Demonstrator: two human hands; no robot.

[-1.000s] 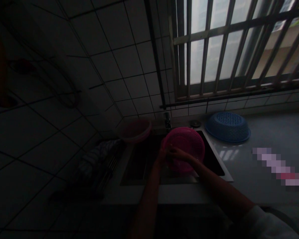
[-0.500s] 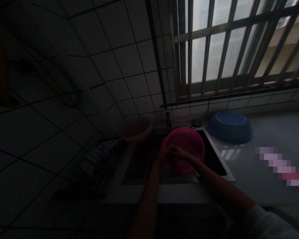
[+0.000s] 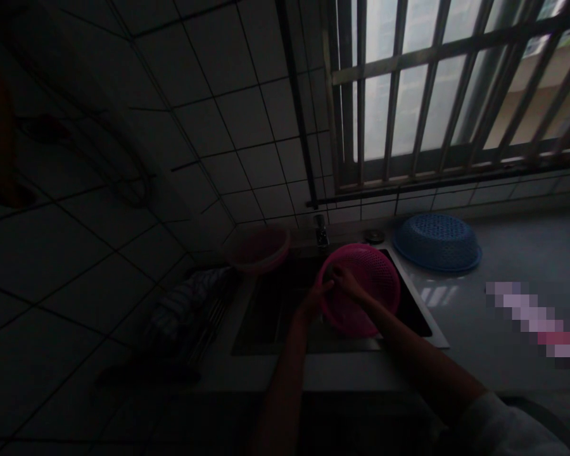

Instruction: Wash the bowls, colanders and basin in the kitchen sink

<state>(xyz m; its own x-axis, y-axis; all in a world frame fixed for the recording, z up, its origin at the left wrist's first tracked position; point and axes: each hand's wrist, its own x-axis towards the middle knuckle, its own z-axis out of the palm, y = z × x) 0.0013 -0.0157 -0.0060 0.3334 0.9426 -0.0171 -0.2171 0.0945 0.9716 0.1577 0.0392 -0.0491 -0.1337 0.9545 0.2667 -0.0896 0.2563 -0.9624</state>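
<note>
The scene is very dark. A pink perforated plastic basket point(image 3: 370, 285) is held tilted over the sink point(image 3: 422, 326). My left hand point(image 3: 313, 303) grips its left rim. My right hand point(image 3: 346, 282) lies on the basket's upper left part, fingers curled against it; what is under them is too dark to make out. The tap point(image 3: 320, 231) stands just behind the basket.
A blue perforated basket point(image 3: 437, 242) lies upside down on the counter right of the sink. A darker pink bowl point(image 3: 260, 247) sits at the sink's back left, with a striped cloth point(image 3: 185, 301) on a rack beside it. Tiled walls and a barred window point(image 3: 446, 88) stand behind.
My right hand has moved up onto the basket's upper left part, and the basket has shifted slightly right and tilted. My left hand stays on the left rim.
</note>
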